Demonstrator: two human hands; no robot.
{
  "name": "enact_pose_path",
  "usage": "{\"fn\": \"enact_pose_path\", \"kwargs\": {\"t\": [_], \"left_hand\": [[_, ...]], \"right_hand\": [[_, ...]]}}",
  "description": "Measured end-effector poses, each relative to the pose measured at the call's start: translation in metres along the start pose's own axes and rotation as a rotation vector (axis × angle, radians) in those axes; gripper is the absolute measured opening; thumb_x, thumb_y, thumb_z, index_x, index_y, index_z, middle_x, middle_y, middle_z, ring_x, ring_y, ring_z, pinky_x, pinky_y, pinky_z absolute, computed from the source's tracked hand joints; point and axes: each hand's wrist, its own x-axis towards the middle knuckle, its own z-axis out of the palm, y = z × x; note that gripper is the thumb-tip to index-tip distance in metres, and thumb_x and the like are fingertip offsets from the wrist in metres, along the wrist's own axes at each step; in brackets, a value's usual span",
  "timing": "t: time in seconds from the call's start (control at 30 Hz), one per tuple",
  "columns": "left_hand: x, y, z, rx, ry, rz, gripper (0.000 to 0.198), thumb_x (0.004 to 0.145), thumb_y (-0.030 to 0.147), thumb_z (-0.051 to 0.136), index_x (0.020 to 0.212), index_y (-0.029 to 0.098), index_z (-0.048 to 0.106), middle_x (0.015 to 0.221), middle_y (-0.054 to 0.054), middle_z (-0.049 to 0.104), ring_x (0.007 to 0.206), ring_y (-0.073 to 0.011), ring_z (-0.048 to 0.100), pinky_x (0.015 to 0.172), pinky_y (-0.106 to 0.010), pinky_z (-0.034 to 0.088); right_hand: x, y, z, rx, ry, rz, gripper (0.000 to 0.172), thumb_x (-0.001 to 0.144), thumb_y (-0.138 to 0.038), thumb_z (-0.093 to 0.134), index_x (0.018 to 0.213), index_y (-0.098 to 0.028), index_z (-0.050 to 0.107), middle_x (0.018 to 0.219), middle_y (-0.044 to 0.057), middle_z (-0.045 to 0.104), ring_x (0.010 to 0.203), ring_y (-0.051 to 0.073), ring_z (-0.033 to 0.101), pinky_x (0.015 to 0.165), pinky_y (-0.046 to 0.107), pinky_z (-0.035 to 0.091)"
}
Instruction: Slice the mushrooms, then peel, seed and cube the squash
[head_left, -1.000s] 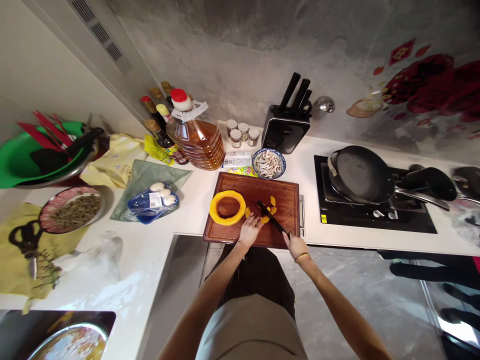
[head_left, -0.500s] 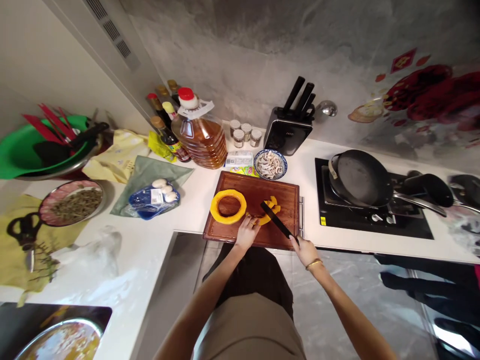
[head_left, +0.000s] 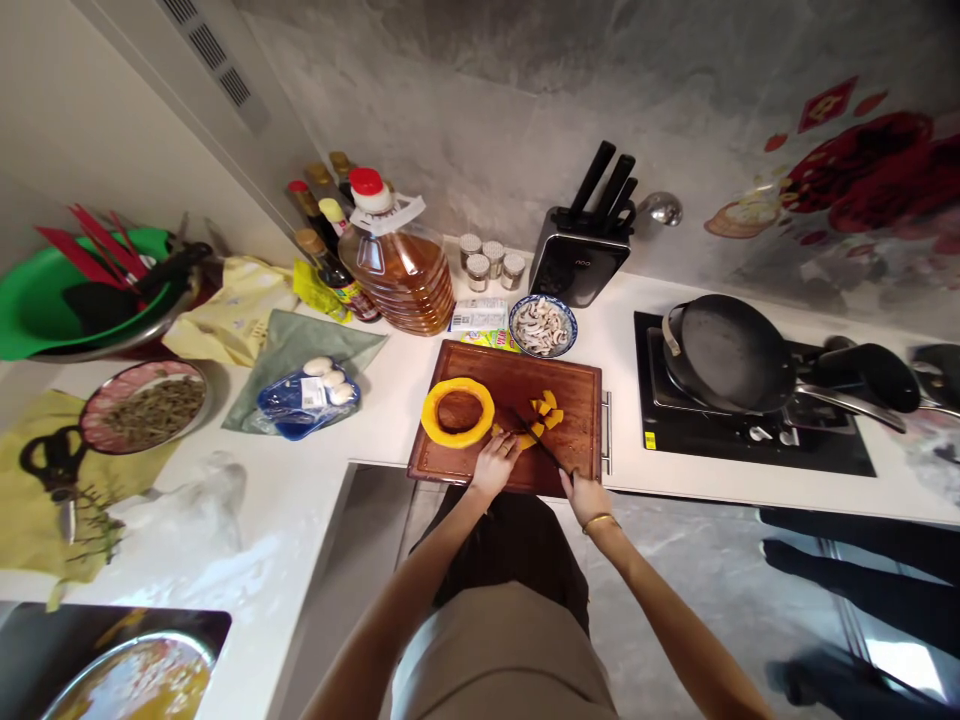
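Observation:
On a wooden cutting board (head_left: pixel 581 385) lies a ring of pumpkin (head_left: pixel 429 412) with yellow-orange flesh. To its right, several small cut pumpkin chunks (head_left: pixel 551 414) sit in a loose group. My left hand (head_left: pixel 497 463) presses a pumpkin piece (head_left: pixel 526 440) to the board with bent fingers, just below the ring. My right hand (head_left: pixel 588 497) grips the handle of a black knife (head_left: pixel 547 452). Its blade slants up and left across the board, between my left fingertips and the loose chunks. Part of the held piece is hidden by my fingers.
Behind the board stand a bowl of sliced mushrooms (head_left: pixel 543 326), a knife block (head_left: pixel 581 262) and a large oil jug (head_left: pixel 401 275). A frying pan (head_left: pixel 731 355) rests on the cooktop at right. Wrapped mushrooms (head_left: pixel 315 390), scissors (head_left: pixel 56 465) and the sink (head_left: pixel 210 630) are leftward.
The knife has shifted left and lower toward my left hand, with my right hand following. More separate chunks lie on the board. My left hand stays nearly in place.

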Motion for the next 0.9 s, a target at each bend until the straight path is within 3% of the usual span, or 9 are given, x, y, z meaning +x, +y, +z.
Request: {"fn": "enact_pose_path", "kwargs": {"t": [0.1,0.23,0.43,0.7,0.9], "left_hand": [[0.010,0.006,-0.001,0.003,-0.023,-0.045,0.023,0.087,0.016,0.050,0.103,0.019,0.065,0.104,-0.007,0.066,0.100,-0.0209,0.057,0.092,-0.038,0.046],[0.023,0.016,-0.001,-0.022,-0.029,-0.162,0.020,0.087,0.022,0.051,0.099,0.019,0.066,0.090,-0.008,0.067,0.089,-0.0211,0.060,0.083,-0.038,0.049],[0.007,0.010,-0.007,0.008,0.019,-0.180,0.024,0.086,0.022,0.052,0.106,0.016,0.064,0.108,-0.010,0.064,0.105,-0.0242,0.054,0.092,-0.039,0.045],[0.004,0.002,-0.006,0.025,-0.030,-0.110,0.021,0.085,0.013,0.050,0.099,0.018,0.066,0.101,-0.008,0.066,0.095,-0.0217,0.055,0.081,-0.036,0.049],[0.008,-0.001,-0.013,-0.007,-0.037,-0.103,0.019,0.085,0.014,0.051,0.095,0.019,0.066,0.098,-0.008,0.066,0.092,-0.0209,0.056,0.078,-0.035,0.047]], "right_hand": [[0.012,0.002,0.003,0.120,0.041,-0.032,0.045,0.095,-0.042,0.025,0.094,-0.015,0.060,0.084,0.012,0.069,0.078,0.020,0.067,0.067,0.025,0.043],[0.009,0.014,-0.012,0.165,0.087,-0.022,0.048,0.095,-0.044,0.022,0.092,-0.015,0.060,0.077,0.011,0.069,0.072,0.020,0.066,0.061,0.025,0.041],[-0.015,0.021,-0.029,0.034,0.072,-0.085,0.043,0.094,-0.046,0.026,0.091,-0.017,0.057,0.075,0.009,0.068,0.071,0.021,0.067,0.059,0.025,0.040],[-0.005,0.012,-0.010,0.012,-0.007,-0.055,0.044,0.094,-0.045,0.026,0.093,-0.016,0.059,0.079,0.012,0.069,0.075,0.021,0.067,0.063,0.027,0.042],[0.015,-0.001,0.004,0.124,0.058,-0.037,0.048,0.094,-0.046,0.024,0.092,-0.015,0.061,0.083,0.012,0.069,0.076,0.021,0.067,0.064,0.026,0.042]]}}
